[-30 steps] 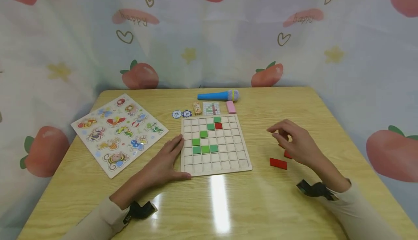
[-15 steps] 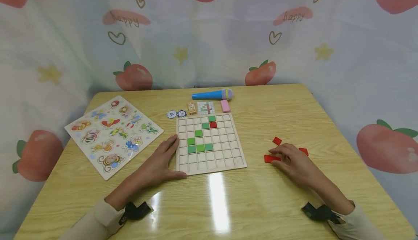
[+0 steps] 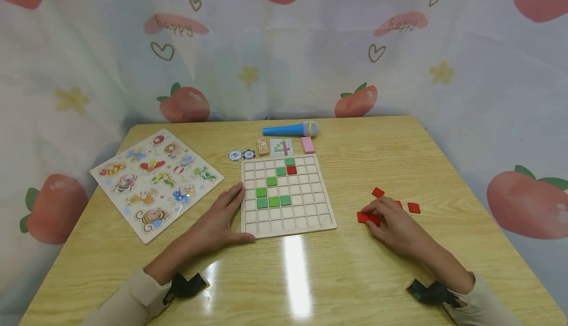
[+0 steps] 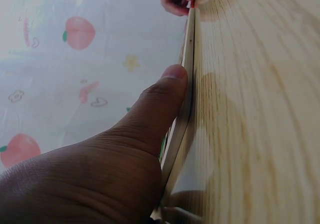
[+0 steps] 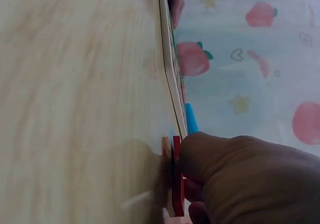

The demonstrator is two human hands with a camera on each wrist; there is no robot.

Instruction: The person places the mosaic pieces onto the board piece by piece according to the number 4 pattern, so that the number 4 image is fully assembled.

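My left hand [image 3: 219,216] lies against the near-left corner of a wooden grid board [image 3: 310,213]. Its fingers reach along the left side, and the straight thumb [image 4: 157,101] touches the front edge. Several green tiles [image 3: 273,201] and one red tile [image 3: 291,170] sit in the board's squares. To the right of the board, my right hand [image 3: 395,225] pinches a red tile [image 5: 177,184] at the tabletop with thumb and fingertips, which partly cover it. Around that hand lie other loose red tiles, one behind it [image 3: 378,192] and one to its right [image 3: 413,207].
A puzzle board with insect pictures [image 3: 159,180] lies at left. Behind the grid board are two poker chips [image 3: 242,155], a small patterned block [image 3: 263,147], a grid pattern card [image 3: 281,147], a pink block [image 3: 308,145] and a blue toy microphone [image 3: 288,129].
My right hand has come down and toward me from above the red tiles, and its fingers have closed on one. My left hand stays at the board's corner. The head view has shifted slightly.
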